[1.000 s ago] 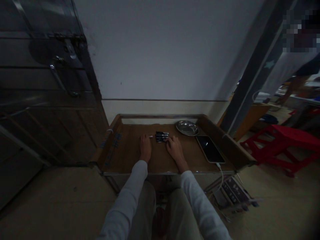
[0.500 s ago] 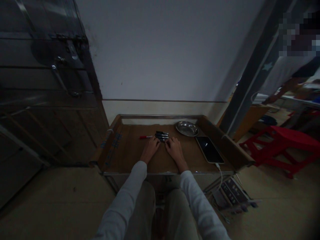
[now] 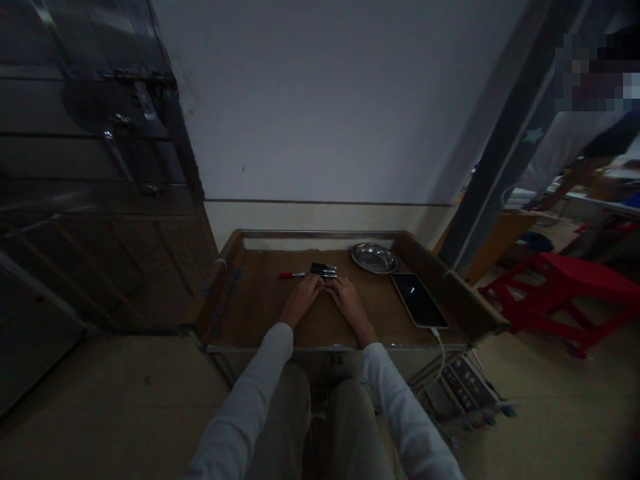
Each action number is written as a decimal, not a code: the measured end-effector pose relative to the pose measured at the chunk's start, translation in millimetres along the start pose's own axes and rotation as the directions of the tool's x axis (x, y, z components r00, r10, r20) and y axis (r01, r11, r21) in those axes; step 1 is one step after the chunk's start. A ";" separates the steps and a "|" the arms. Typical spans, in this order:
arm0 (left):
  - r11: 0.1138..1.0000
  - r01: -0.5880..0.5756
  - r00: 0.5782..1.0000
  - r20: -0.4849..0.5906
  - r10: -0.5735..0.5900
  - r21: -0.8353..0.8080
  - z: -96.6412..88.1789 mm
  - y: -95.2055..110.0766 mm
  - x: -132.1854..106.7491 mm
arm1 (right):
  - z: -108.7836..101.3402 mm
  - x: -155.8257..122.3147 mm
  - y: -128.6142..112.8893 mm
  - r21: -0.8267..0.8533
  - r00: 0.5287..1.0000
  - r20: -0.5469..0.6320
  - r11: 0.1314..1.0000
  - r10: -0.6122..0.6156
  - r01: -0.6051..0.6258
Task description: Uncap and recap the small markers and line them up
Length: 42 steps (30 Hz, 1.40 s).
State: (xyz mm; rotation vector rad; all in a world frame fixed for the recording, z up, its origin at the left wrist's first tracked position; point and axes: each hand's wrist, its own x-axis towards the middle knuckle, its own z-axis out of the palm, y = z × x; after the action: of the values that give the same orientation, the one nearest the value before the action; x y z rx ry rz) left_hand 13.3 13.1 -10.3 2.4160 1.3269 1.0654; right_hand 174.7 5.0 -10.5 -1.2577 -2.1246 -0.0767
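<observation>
Several slim black and silver pen-like tools lie side by side on the brown board of the small table. A red-handled one with a silver shaft lies to their left, its shaft pointing at them. My left hand rests at the near side of the row, fingers bent and closed. Beside it, my right hand also has its fingers curled, the fingertips of both hands nearly meeting. They cover the nearest part of the row, and what is between the fingers is hidden.
A round metal dish stands at the back right of the table. In front of it lies a phone with a white cable. Raised side boards edge the table. A red stool and a person are off to the right.
My right hand has moved left, closing the gap to my left hand. Its fingers now cover more of the nearest tool. The red-handled one, dish and phone stay in place.
</observation>
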 end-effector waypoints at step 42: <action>0.825 0.474 0.853 -0.392 -0.345 0.306 -0.4 -6.2 -9.3 | -4.4 3.8 -5.5 -0.235 0.985 0.030 0.959 0.168 -0.157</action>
State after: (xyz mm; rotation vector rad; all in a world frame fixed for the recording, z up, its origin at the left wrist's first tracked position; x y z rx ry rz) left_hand 5.8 9.2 -17.7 2.0707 2.2524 1.1841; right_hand 171.3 3.3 -3.4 -1.5821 -2.0913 -0.2307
